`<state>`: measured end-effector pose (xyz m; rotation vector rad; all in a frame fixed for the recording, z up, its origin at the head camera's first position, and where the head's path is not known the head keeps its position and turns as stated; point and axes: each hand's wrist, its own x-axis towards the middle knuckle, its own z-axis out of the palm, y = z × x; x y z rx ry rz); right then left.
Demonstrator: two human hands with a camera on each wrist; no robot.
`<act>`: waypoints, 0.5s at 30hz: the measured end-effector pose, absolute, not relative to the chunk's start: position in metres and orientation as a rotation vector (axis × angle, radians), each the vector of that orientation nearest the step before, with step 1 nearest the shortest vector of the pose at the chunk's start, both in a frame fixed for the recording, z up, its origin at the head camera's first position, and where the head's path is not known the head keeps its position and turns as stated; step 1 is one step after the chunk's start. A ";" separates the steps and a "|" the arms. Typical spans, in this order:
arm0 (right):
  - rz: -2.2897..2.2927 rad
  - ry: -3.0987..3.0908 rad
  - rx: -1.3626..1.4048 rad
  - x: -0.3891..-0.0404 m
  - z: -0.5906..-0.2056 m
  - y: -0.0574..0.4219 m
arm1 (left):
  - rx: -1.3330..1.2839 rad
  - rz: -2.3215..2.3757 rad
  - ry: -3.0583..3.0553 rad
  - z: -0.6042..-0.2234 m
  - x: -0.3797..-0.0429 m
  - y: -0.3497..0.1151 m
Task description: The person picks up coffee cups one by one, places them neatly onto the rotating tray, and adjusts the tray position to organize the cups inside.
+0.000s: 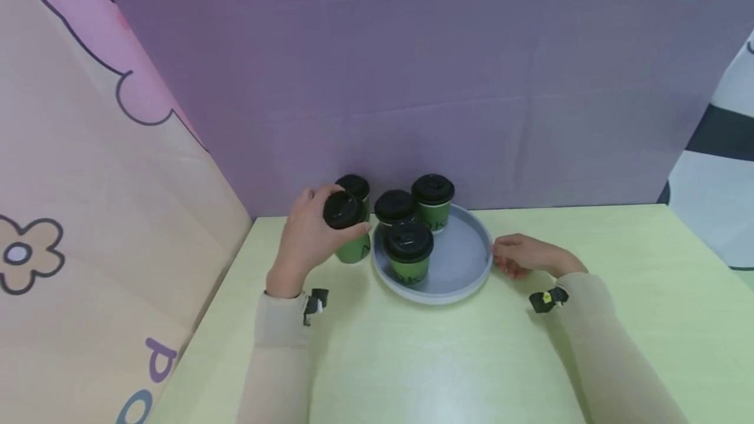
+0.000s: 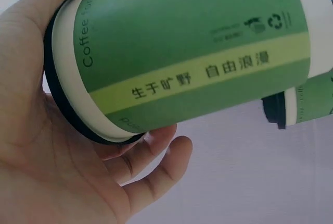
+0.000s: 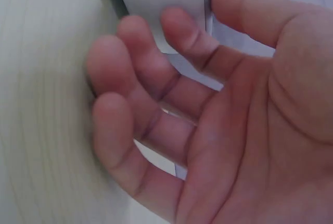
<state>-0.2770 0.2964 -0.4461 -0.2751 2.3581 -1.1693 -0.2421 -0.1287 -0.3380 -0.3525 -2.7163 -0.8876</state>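
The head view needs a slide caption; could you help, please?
Left hand holding a lidded green cup beside a tray of cups, right hand at the tray's edge.

A tapered, matt green paper cup (image 2: 197, 36) is topped by a round, glossy black plastic lid (image 1: 343, 209). A round, grey, plastic-looking tray (image 1: 462, 250) is smoothly finished. A flat, pale yellow tabletop (image 1: 412, 358) is marked by wood-like grain.
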 end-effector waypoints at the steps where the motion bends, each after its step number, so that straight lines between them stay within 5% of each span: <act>1: -1.167 2.346 -0.273 -0.276 -0.446 0.297 | -0.359 -0.889 -2.709 -0.337 -0.241 -0.129; 15: -1.131 2.289 -0.290 -0.270 -0.442 0.296 | -0.510 -0.918 -2.630 -0.326 -0.226 -0.127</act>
